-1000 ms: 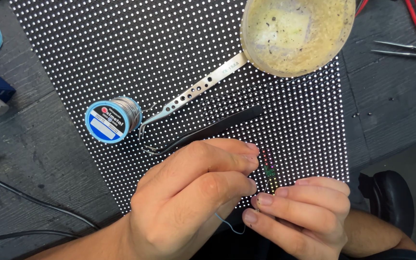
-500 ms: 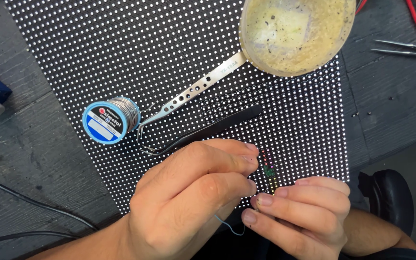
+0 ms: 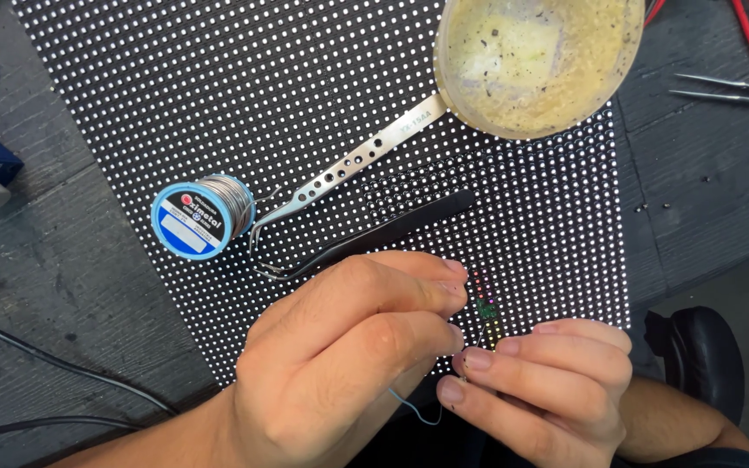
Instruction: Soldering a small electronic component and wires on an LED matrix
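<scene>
Head view looks straight down at a black dotted panel (image 3: 218, 104) lying on a dark table (image 3: 54, 286). Both hands meet at the panel's near edge. The left hand (image 3: 340, 364) has its fingers pressed together, thumb and fingertips pinched right by a little row of lit red, green and yellow dots (image 3: 485, 308); what it pinches is too small to tell. The right hand (image 3: 548, 390) is curled, with its fingertips touching the left ones, and a thin blue wire (image 3: 413, 412) loops out just under them. Black tweezers (image 3: 374, 238) lie just beyond the left hand's knuckles, close to it. A silver tool with holes (image 3: 348, 169) lies past those, next to a blue spool of solder (image 3: 201, 217). A round yellowish dish (image 3: 539, 61) sits on the panel's far right corner, well apart from the hands. Left of the spool the panel is bare dots up to its edge.
</scene>
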